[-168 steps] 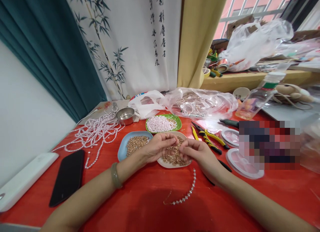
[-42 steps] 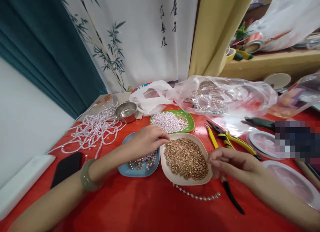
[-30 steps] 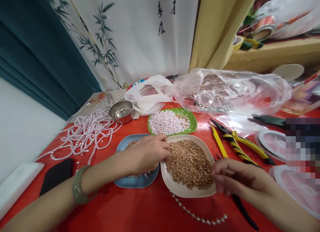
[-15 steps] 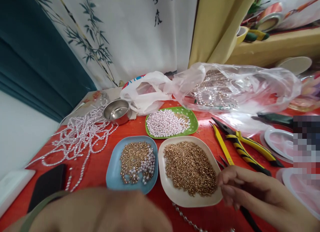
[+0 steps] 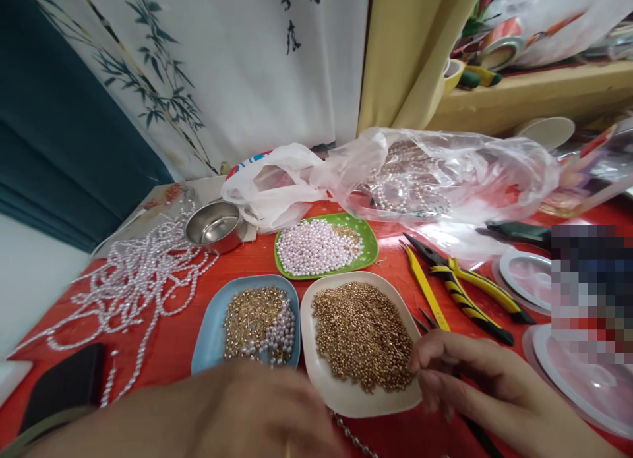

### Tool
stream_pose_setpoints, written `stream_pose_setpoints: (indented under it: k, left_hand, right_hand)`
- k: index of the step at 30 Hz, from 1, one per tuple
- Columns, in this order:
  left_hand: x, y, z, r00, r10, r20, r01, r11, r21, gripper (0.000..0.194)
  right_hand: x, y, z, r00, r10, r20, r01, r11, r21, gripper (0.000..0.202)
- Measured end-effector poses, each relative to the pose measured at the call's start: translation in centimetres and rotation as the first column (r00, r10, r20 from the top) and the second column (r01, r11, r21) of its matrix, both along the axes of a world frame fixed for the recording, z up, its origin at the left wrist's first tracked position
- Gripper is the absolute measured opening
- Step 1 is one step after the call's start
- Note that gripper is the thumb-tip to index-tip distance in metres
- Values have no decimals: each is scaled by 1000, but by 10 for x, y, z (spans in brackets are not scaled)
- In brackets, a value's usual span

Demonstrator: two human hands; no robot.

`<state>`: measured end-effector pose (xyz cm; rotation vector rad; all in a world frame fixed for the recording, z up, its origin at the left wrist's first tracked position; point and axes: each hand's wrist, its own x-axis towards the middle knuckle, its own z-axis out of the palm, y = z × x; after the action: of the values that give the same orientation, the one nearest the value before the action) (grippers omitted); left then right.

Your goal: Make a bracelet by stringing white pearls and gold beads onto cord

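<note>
My left hand is a blurred shape at the bottom, over the near edge of the blue dish, its fingers smeared by motion. My right hand is at the right edge of the cream dish, thumb and fingertips close together; whatever they may pinch is too small to make out. Small gold beads fill the cream dish. The blue dish holds gold pieces and pearly beads. Behind them, a green dish bears white pearls. A beaded chain lies below the cream dish.
Pearl strands, a steel bowl and a black phone-like object are at left. Plastic bags lie behind. Yellow tweezers, pliers and spools are at right.
The view has shifted, so the dishes and tools appear farther left. My left hand now covers the near part of the blue dish. My right hand remains beside the cream dish.
</note>
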<state>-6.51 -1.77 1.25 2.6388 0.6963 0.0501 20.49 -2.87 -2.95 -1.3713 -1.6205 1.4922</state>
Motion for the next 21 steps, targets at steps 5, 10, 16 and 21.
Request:
stream_pose_setpoints:
  k: [5,10,16,21]
  left_hand:
    - [39,29,-27,989,-28,-145,61,971,231,36]
    - [40,26,-32,980,-150,-131,171,972,162,34]
    - [29,24,-28,990,-134,-50,140,978,155,32]
    - [31,32,-30,995,-62,-85,86,942,323,31]
  right_hand:
    - [5,-2,-7,999,41,1,-41,999,8,12]
    - [3,-1,-11,1000,14,2,-14,1000,24,12]
    - [6,-2,-17,999,39,-5,-39,999,-35,16]
    - [10,-3,-17,996,85,-17,-86,993,-86,16]
